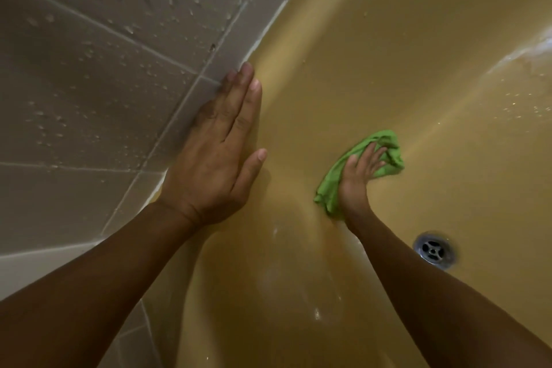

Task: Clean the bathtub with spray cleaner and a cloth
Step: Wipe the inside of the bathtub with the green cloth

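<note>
The yellow bathtub (373, 63) fills the right of the view, wet with droplets. My left hand (222, 155) lies flat with straight fingers on the tub's far rim, where it meets the tiled wall. Down inside the tub, my right hand (358, 179) presses a crumpled green cloth (389, 146) against the inner wall, fingers spread over it. The cloth sticks out above and below the hand. No spray cleaner bottle is in view.
Grey wall tiles (89, 69) speckled with water drops run along the left. A round metal drain (434, 249) sits in the tub floor at the right, below my right forearm. A pale streak of foam or glare (525, 51) crosses the tub's right side.
</note>
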The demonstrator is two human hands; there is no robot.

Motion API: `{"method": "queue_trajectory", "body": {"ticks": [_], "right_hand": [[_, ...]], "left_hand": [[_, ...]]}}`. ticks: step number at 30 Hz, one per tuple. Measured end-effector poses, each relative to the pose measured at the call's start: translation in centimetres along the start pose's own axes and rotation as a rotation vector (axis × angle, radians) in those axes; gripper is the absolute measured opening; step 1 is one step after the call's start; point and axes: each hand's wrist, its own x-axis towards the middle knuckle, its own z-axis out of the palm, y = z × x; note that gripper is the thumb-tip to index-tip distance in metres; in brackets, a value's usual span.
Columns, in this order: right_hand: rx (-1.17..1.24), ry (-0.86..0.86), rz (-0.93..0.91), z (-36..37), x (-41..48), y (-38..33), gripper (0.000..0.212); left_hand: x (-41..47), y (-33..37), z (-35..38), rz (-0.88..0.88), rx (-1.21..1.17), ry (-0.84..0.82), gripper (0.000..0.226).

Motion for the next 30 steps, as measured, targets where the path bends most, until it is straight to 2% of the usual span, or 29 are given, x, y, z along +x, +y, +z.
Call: {"method": "queue_trajectory", "body": {"ticks": [3,8,11,15,18,21,23,27,30], "right_hand": [[0.198,0.045,0.053,-0.1,0.0,-4.6,0.064],[0.202,0.024,-0.219,0.6,-2.7,-10.4,0.063],[0.103,0.002,-0.466,1.7,-5.1,-12.5,0.063],[-0.080,-0.029,-0.744,1.5,-5.5,-10.1,0.060],[-0.322,-0.068,-0.889,-0.8,-3.3,-6.7,0.057],[-0.469,-0.080,-0.933,-3.7,-0.7,-5.1,0.056],[-0.489,-0.100,-0.977,-5.5,0.7,-5.9,0.056],[-0.496,-0.157,-1.204,-9.0,3.1,-10.8,0.056],[-0.532,-0.065,-1.382,-9.9,5.0,-14.1,0.048]], "left_hand": [[0.4,0.0,-0.1,0.024,-0.003,-0.001,0.079],[1.2,0.1,-0.3,0.066,-0.008,-0.007,0.088],[1.9,0.0,-0.5,0.099,-0.020,-0.006,0.089],[2.9,0.0,-0.7,0.134,-0.023,-0.008,0.088],[3.3,0.0,-0.8,0.149,-0.019,-0.013,0.087],[3.4,-0.1,-0.9,0.156,-0.002,-0.014,0.086],[3.5,-0.1,-0.9,0.158,-0.002,-0.019,0.086],[3.9,-0.1,-1.1,0.185,0.000,-0.026,0.085],[4.3,-0.1,-1.0,0.193,0.005,-0.024,0.085]]}}
